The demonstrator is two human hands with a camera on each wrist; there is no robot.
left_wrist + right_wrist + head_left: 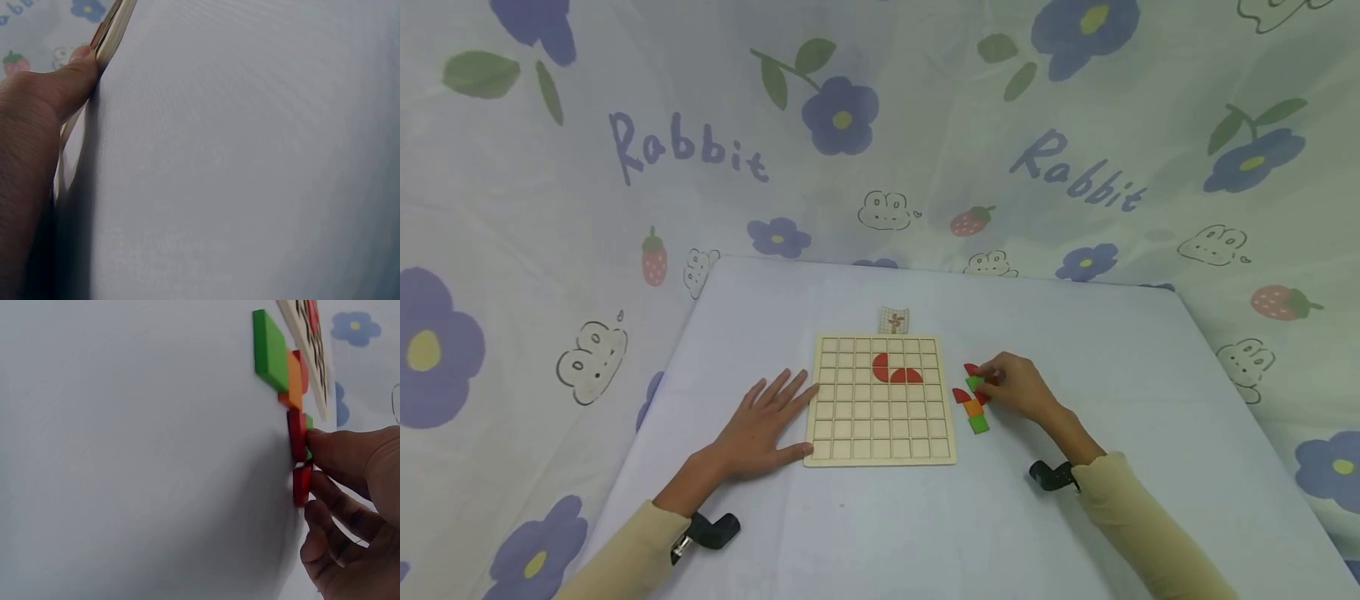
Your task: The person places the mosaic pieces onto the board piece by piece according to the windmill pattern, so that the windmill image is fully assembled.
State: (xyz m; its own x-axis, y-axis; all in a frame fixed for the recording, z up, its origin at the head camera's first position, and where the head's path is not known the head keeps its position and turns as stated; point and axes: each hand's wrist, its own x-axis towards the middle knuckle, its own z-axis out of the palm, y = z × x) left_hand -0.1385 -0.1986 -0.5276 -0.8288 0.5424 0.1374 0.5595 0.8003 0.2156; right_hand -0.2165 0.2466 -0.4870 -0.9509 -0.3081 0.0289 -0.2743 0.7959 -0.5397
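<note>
Head view first: a wooden grid board (880,400) lay at the centre of a table covered in pale cloth (1150,400); two red curved pieces (895,369) already sat in its upper middle cells, touching one another, and every other cell was bare, so by my reading the filling of the board was barely begun and most of it remained; a small pattern card (894,319) lay just above the board's top edge. The left hand (766,421) lay flat on the cloth at the board's left edge, fingers spread and straight, thumb against the lower left corner, gripping nothing. The right hand (1018,387) sat right of the board over a loose cluster of pieces (973,398), red, orange and green; its fingers curled onto a red piece (992,379) at the cluster's upper end, beside a green one.

Left wrist view: the left thumb (69,81) pressed against the board's thin edge (112,28) in the upper left of the frame; the rest of the frame was cloth; the other fingers were out of sight here.

Right wrist view: the right-hand fingertips (325,450) touched the red piece (297,434) at centre right, with another red piece (301,484) just below it at the fingers; a green square (269,350) and an orange one (294,375) lay toward the top, untouched; whether the red piece was lifted or flat on the cloth I could not tell.
</note>
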